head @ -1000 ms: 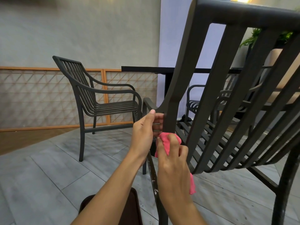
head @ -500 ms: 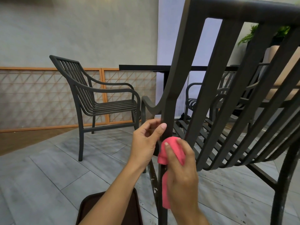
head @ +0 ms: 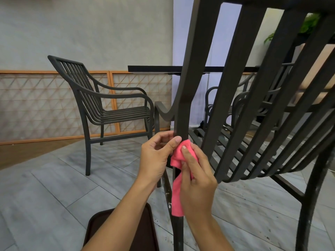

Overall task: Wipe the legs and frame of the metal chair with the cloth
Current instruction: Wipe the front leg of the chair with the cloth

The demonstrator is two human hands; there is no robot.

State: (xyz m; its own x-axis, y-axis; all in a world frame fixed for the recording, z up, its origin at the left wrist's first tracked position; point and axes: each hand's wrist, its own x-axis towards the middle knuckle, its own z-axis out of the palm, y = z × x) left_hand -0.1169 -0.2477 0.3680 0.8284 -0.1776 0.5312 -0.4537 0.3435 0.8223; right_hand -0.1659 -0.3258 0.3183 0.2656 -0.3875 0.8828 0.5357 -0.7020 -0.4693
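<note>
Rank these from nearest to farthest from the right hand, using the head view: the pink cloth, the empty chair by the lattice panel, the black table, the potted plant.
1. pink cloth: held in the right hand, against the chair post.
2. empty chair: to the left, across the tiles.
3. black table: behind, centre.
4. potted plant: upper right, beyond the slats.

The chair and table are close to call.

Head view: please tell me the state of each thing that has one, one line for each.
Pink cloth: bunched, wrapped against the chair's rear upright, tail hanging down.
Near metal chair: upright; its lower leg shows pale specks.
Right hand: grips the cloth.
Left hand: fingers curled beside the upright, thumb touching the cloth.
Far metal chair: upright, unoccupied.
</note>
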